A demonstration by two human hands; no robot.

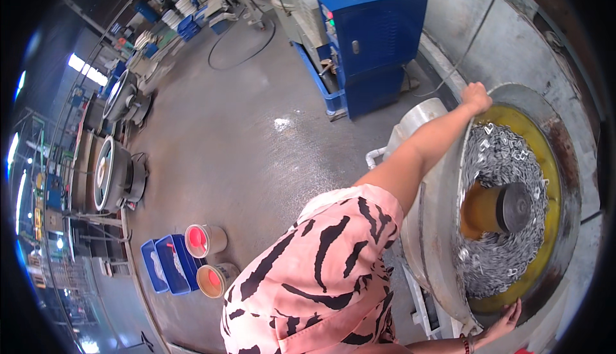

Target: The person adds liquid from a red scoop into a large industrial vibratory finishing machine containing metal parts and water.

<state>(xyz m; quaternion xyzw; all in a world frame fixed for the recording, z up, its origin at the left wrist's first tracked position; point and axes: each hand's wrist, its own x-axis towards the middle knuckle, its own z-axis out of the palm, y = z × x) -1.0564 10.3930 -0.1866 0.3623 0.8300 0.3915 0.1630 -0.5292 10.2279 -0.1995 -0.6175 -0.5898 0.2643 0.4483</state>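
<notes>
Head view, looking down over the person's shoulder, which was clad in a pink sleeve [321, 277] with black stripes. The left hand [477, 96] reached up and out to the top rim of a large round tumbling bowl [443, 238] and was curled over that rim, gripping it; the bare forearm ran diagonally from the shoulder to the rim. The right hand [505, 322] lay at the bowl's lower rim with its fingers spread wide and flat against the edge, holding nothing; a dark band circled the wrist. The bowl stood at the right of the view, its metal outer wall grey and its inner lining [550, 161] yellow. It was filled with small silvery metal parts [497, 161] heaped in a ring around a central yellow column [478, 209] topped by a dark cap [516, 207]. Behind the bowl stood a blue cabinet [372, 33] on the grey concrete floor [224, 129]. At lower left, on the floor, two blue crates [168, 264] sat side by side, with two round buckets just beside them, one with pink contents [204, 240] and one with orange contents [215, 280]. Further round machines [115, 174] stood along the left edge, well apart from the person.
</notes>
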